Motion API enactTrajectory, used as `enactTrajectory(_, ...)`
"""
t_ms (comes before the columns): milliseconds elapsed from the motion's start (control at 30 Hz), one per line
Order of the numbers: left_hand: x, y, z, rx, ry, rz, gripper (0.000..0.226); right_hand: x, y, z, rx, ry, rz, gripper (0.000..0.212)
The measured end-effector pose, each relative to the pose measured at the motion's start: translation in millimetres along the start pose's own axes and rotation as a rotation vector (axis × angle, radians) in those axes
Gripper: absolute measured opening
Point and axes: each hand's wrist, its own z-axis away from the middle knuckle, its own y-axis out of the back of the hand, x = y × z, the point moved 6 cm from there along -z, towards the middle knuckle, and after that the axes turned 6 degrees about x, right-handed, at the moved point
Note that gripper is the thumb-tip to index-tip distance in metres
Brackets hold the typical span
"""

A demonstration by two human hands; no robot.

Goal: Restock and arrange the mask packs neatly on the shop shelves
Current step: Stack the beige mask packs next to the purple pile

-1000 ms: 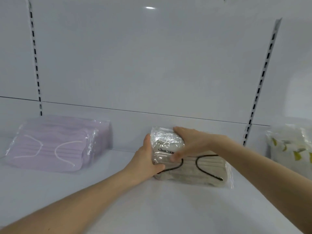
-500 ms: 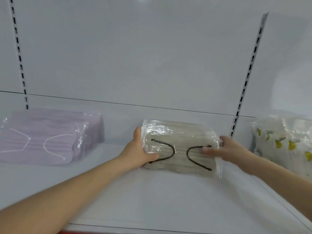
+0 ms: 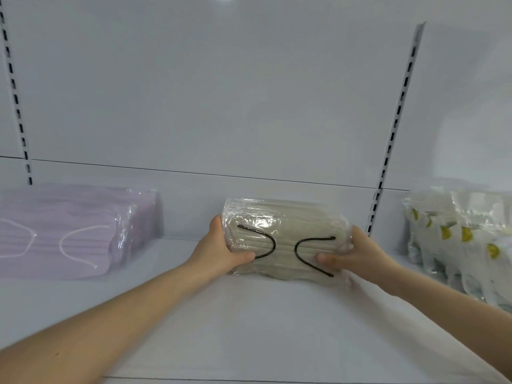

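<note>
White shelving fills the view, and on the shelf [image 3: 249, 328] the beige mask pack [image 3: 285, 225] sits near the back panel, held between both hands. A second ago the right hand [image 3: 357, 253] lay on the pack's top left beside the other; now it grips the right end, thumb curled over the front. The left hand [image 3: 221, 253] clasps the left end likewise. A purple mask pack [image 3: 69, 231] lies well apart to the left, lemon-print packs [image 3: 457, 239] to the right past a slotted upright [image 3: 393, 134].

shelf [image 3: 249, 328] gaps betw. beige pack [image 3: 285, 239], purple pack [image 3: 69, 231] l, lemon packs [image 3: 457, 239] r
</note>
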Motion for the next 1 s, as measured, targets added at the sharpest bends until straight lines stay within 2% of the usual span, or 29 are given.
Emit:
enactTrajectory(67, 0.3, 0.1, -0.3, 0.007, 0.006, 0.036, 0.069, 1.2, 0.8, -0.8, -0.012, -0.024, -0.025, 0.06)
enactTrajectory(200, 0.7, -1.9, 1.4, -0.005, -0.001, 0.031, 0.068, -9.3, -0.8, -2.0, -0.036, 0.047, -0.057, 0.052)
enactTrajectory(367, 2.0, -2.1, 1.9, 0.014, 0.005, 0.053, 0.066, -10.4, -1.1, -5.3, -0.049, 0.059, -0.023, 0.058)
enactTrajectory(500, 10.8, 3.4, -4.2, 0.053, -0.042, 0.048, 0.09, -7.2, -0.8, -3.1, -0.089, 0.024, -0.059, 0.058)
enactTrajectory(600, 24.7, 9.1, -14.3, 0.022, -0.135, -0.168, 0.116, -3.0, -0.4, -4.1, -0.078, 0.014, -0.062, 0.065)
enactTrajectory(700, 33.3, 9.0, -29.4, -0.086, -0.171, -0.367, 0.124, -3.9, -0.5, -4.1, -0.064, 0.032, -0.055, 0.061)
enactTrajectory(800, 32.2, 5.4, -35.8, -0.19, -0.136, -0.453, 0.117, -3.4, 0.4, -3.2, -0.049, 0.046, -0.057, 0.057)
enactTrajectory(900, 35.2, 3.6, -32.1, -0.191, -0.164, -0.451, 0.101, -3.0, 0.8, -2.9, -0.024, 0.049, -0.038, 0.056)
enactTrajectory(1000, 34.7, 4.5, -28.4, -0.17, -0.17, -0.386, 0.111, -3.1, -0.6, -1.2, -0.02, 0.043, -0.022, 0.054)
